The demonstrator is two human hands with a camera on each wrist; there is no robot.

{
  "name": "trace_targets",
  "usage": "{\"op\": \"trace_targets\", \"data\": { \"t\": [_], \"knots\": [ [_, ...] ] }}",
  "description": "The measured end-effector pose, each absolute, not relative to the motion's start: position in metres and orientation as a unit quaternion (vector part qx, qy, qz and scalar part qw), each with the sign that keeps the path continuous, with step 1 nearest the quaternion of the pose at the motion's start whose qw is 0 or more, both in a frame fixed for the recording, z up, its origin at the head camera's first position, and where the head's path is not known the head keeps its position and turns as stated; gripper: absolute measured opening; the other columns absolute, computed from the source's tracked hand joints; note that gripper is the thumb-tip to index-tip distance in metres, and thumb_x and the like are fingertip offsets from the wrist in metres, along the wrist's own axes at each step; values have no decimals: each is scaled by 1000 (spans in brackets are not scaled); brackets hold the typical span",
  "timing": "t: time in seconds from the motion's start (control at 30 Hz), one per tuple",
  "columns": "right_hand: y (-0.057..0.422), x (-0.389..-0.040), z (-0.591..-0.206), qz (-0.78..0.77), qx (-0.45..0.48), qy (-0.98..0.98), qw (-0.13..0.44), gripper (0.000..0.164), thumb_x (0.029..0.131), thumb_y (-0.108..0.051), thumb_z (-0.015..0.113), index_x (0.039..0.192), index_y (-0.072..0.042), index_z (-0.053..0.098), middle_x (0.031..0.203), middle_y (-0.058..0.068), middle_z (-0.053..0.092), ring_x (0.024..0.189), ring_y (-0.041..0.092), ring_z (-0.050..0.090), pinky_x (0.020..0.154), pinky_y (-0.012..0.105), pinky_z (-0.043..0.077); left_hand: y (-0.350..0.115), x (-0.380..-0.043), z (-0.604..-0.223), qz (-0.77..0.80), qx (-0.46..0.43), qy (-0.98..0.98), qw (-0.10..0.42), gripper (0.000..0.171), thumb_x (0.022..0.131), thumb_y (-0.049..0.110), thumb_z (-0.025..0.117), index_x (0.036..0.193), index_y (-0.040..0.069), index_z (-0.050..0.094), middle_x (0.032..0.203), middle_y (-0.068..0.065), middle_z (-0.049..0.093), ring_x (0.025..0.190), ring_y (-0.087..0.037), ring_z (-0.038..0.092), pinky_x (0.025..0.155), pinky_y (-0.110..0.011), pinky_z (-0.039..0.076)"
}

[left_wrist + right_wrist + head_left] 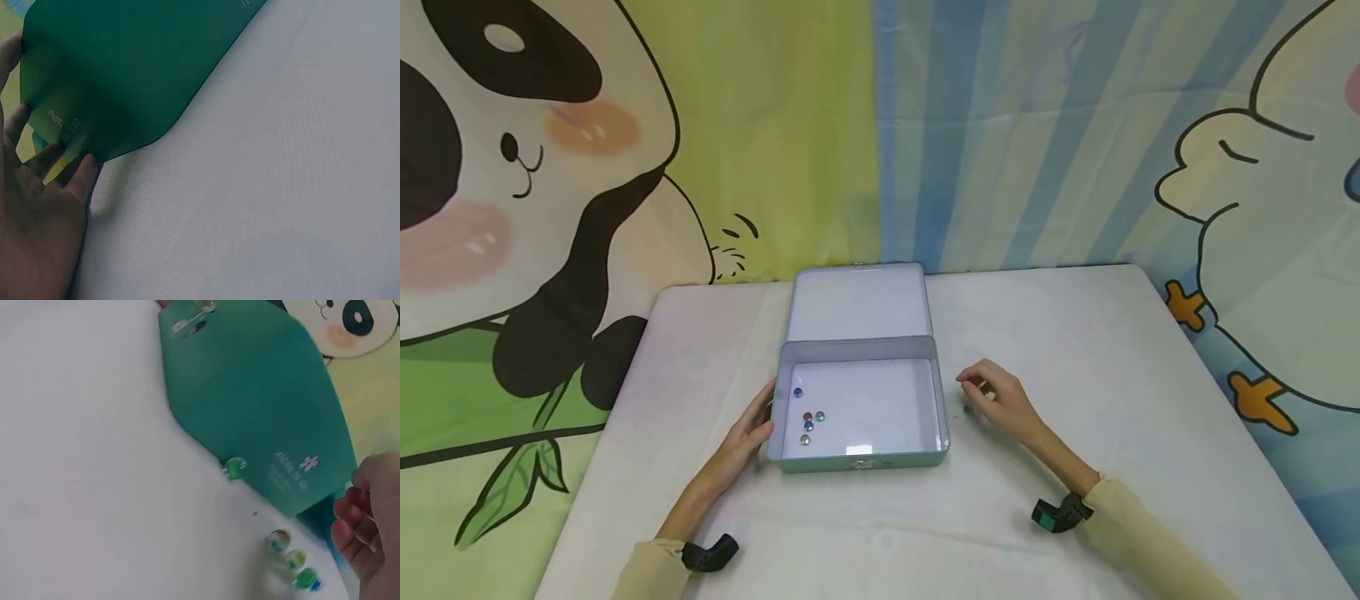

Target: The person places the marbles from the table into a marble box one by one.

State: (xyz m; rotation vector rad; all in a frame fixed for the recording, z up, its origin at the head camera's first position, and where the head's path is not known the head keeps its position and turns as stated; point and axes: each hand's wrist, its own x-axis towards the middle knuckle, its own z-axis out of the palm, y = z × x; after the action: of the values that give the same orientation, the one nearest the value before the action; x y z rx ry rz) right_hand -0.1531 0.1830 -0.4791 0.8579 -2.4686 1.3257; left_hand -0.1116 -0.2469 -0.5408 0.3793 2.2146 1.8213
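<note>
A green tin box [863, 461] stands with its lid folded back, several glass marbles [808, 426] lying in the left part of its pale inside. My left hand [743, 429] rests against the box's left wall, fingers extended along the green side [112, 75]. To the right of the box, my right hand [1000, 400] hovers over the tablecloth with loosely bent fingers; no object shows in it. Below those fingers lie several marbles [295, 559], partly hidden by the hand in the head view. Another green marble [235, 468] sits right at the box's lower edge.
The open lid [861, 302] reaches to the back of the white table [1045, 317]. Behind it hangs a printed curtain [797, 125] with cartoon animals. Black wrist devices [709, 553] are worn on both arms, below beige sleeves [1142, 533].
</note>
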Motion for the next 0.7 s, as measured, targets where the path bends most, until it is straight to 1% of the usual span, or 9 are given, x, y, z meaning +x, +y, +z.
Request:
{"op": "trace_targets", "data": {
  "t": [0.07,0.17,0.27,0.4,0.47,0.7],
  "knots": [
    [190,-146,-500,447,289,-839,114,15,82,14,64,94,6,65,86,17,66,71,23,61,60,23,53,-247,-112,-541,628,132,757,125,63,103,12,39,157,29,11,165,-13,4,149,-45,3,102,-3,25],
    [196,-139,-529,450,294,-839,84,17,82,11,68,96,2,66,86,12,66,71,19,62,61,20,52,-247,-113,-541,633,134,752,127,63,103,11,38,157,28,10,165,-13,3,149,-44,2,102,-3,25],
    [197,-135,-544,451,310,-835,56,20,81,7,71,99,-2,67,88,8,67,72,13,62,62,19,51,-247,-113,-541,633,137,752,127,63,103,10,38,157,28,10,165,-13,3,149,-44,2,102,-3,25],
    [193,-134,-547,438,336,-833,45,23,80,5,71,100,-6,66,87,4,65,71,9,57,61,17,48,-247,-114,-541,632,135,753,124,63,103,11,38,157,28,11,165,-12,4,149,-43,2,102,-3,25],
    [191,-134,-546,427,345,-835,47,23,79,5,69,99,-7,66,85,3,64,69,9,56,59,17,47,-247,-113,-541,632,132,753,126,63,103,11,38,157,29,11,165,-12,4,149,-43,2,102,-3,25],
    [187,-133,-544,412,330,-848,45,23,78,8,68,96,-6,66,82,2,63,68,9,54,58,16,45,-246,-112,-541,632,129,754,127,63,103,13,39,157,29,10,165,-12,4,149,-43,3,102,-3,25]
  ]
}}
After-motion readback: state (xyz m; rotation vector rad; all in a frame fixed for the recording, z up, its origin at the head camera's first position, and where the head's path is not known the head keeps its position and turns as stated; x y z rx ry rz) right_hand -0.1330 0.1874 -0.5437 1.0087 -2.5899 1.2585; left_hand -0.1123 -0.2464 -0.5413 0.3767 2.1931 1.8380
